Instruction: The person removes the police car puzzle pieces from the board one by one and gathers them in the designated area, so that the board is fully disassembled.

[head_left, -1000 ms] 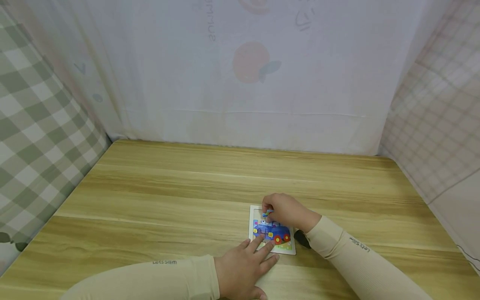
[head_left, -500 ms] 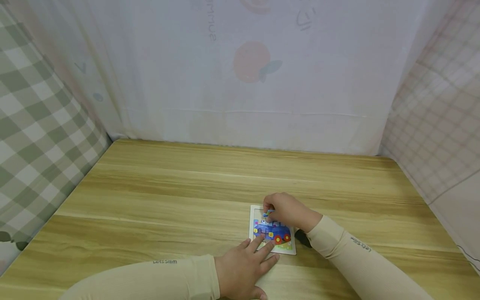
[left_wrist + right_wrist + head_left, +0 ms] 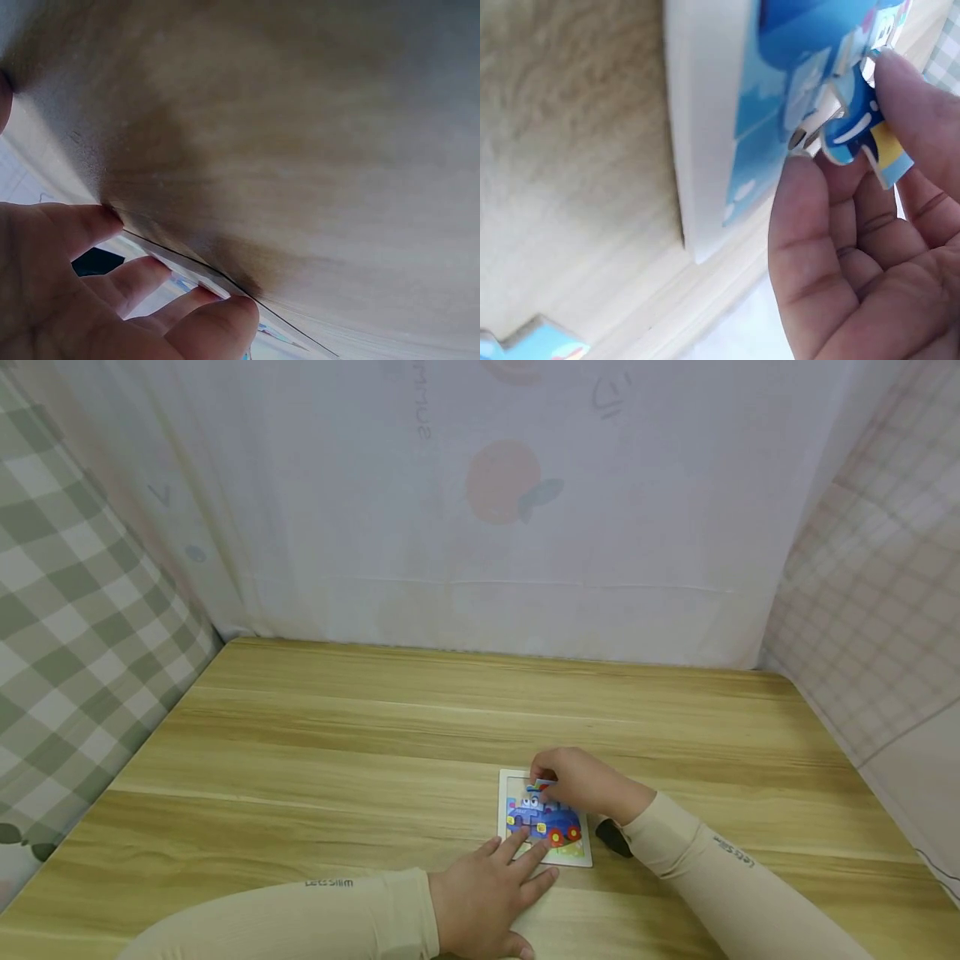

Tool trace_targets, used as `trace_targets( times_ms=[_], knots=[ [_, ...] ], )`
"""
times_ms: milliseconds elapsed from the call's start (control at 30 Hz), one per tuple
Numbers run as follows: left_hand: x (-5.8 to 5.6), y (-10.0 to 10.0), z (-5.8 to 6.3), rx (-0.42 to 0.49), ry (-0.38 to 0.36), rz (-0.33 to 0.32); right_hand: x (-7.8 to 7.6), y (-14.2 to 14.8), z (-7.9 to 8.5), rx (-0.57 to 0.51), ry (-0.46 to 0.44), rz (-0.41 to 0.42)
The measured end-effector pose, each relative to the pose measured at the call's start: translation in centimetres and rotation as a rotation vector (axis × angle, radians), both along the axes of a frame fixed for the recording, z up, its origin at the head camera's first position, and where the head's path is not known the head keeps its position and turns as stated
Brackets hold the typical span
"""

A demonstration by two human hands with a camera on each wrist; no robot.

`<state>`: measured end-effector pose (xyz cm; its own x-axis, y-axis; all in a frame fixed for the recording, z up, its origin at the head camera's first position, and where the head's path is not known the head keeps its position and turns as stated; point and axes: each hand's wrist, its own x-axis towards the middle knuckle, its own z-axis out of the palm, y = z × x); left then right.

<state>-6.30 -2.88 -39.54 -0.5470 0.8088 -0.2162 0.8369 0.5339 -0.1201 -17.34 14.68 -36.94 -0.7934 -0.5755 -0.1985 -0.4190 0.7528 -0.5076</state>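
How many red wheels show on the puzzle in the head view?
2: the first wheel beside the left hand, the second wheel further right, near the right edge of the frame. The left hand covers part of the puzzle, so more may be hidden.

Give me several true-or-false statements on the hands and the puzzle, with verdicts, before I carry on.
1. The right hand holds a puzzle piece. True.
2. The left hand has its fingers over the near left corner of the board. True.
3. The board stands upright. False: it lies flat on the table.
4. The board's border is red. False: it is white.
5. A red wheel shows in the puzzle's picture. True.
6. Both sleeves are black. False: the sleeves are beige.
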Motion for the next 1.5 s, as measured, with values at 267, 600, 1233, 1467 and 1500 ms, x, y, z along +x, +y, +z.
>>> trace_targets(
  times_ms=[267, 600, 1233, 1467, 1500],
  knots=[
    [-0.1, 0.0, 0.0, 0.0, 0.01, -0.007, -0.1, 0.1, -0.1, -0.005, -0.006, 0.027],
    [0.0, -0.1, 0.1, 0.008, 0.015, -0.021, 0.2, -0.2, 0.0, 0.013, -0.034, 0.045],
    [0.2, -0.1, 0.1, 0.008, 0.025, 0.0, -0.6, 2.1, 0.7, -0.099, -0.04, -0.015],
    [0.2, -0.1, 0.1, 0.007, -0.001, 0.005, -0.7, 3.7, 1.1, -0.081, 0.046, -0.031],
    [0.2, -0.1, 0.1, 0.007, 0.002, 0.005, -0.7, 3.9, 1.1, -0.081, 0.052, -0.032]
  ],
)
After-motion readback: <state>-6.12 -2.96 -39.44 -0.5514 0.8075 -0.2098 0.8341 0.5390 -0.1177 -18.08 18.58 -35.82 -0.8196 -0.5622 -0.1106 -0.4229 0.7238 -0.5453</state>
